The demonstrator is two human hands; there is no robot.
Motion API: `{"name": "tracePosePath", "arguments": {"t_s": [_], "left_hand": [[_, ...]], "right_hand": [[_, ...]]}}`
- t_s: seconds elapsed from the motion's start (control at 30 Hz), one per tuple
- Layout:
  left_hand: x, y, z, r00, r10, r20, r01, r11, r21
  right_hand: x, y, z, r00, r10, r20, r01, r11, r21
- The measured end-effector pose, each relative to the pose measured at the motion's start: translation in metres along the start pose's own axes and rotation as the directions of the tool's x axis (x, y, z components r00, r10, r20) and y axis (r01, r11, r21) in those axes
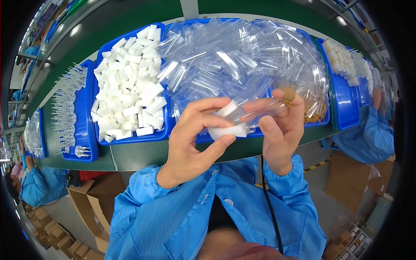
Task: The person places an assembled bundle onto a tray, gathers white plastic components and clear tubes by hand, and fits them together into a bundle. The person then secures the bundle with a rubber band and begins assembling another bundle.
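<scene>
White foam block (236, 131) pinched between left hand's (186, 138) fingers, clear plastic tube (262, 110) between right hand's (284, 134), above near edge of blue plastic tray (202, 138); fitting apparently in hand, alignment seemingly needed next.

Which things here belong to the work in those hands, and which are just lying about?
Apparently in use:
White blocks, some in the left hand
Clear plastic sleeves, one at the right hand

Apparently just about:
Open cardboard box
Black cable
Spiky white parts, far left

Grn bench (138, 160) w/ blue plastic trays (346, 103) in a row on top.
</scene>
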State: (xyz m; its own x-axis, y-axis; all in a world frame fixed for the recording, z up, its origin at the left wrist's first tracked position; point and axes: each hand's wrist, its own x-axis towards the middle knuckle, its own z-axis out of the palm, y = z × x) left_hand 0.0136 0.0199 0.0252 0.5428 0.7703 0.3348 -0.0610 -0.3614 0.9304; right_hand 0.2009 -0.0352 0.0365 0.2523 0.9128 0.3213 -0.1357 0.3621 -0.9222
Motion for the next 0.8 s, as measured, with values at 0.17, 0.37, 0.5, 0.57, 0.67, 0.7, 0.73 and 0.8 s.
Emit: {"name": "tracePosePath", "arguments": {"t_s": [0.17, 0.37, 0.5, 0.57, 0.67, 0.7, 0.73, 0.8], "left_hand": [[-0.002, 0.003, 0.006, 0.99, -0.125, -0.067, 0.104, 0.963, -0.248], [0.001, 0.003, 0.005, 0.978, -0.181, -0.106, 0.14, 0.94, -0.312], [0.002, 0.002, 0.003, 0.974, -0.189, -0.122, 0.153, 0.955, -0.255], [0.002, 0.001, 0.004, 0.975, -0.183, -0.128, 0.147, 0.957, -0.252], [0.003, 0.001, 0.005, 0.973, -0.181, -0.144, 0.144, 0.961, -0.238], [0.003, 0.001, 0.005, 0.971, -0.184, -0.154, 0.146, 0.962, -0.229], [0.003, 0.001, 0.006, 0.971, -0.184, -0.155, 0.146, 0.962, -0.229], [0.002, -0.001, 0.008, 0.976, -0.149, -0.161, 0.107, 0.964, -0.245]], "right_hand": [[-0.002, 0.006, 0.004, 0.998, 0.006, -0.056, 0.0, 0.995, 0.103], [0.0, 0.009, 0.006, 0.994, 0.012, -0.107, 0.006, 0.986, 0.164], [-0.002, 0.012, 0.005, 0.999, -0.002, -0.043, 0.005, 0.997, 0.074], [-0.002, 0.014, 0.005, 0.999, -0.029, -0.034, 0.029, 1.0, 0.005], [-0.005, 0.014, 0.01, 0.997, -0.055, -0.054, 0.052, 0.997, -0.058], [-0.004, 0.016, 0.008, 0.997, -0.055, -0.054, 0.052, 0.997, -0.058], [-0.004, 0.02, 0.005, 0.992, -0.129, -0.011, 0.126, 0.981, -0.148], [-0.004, 0.023, 0.003, 0.979, -0.198, 0.039, 0.202, 0.951, -0.233]]}}
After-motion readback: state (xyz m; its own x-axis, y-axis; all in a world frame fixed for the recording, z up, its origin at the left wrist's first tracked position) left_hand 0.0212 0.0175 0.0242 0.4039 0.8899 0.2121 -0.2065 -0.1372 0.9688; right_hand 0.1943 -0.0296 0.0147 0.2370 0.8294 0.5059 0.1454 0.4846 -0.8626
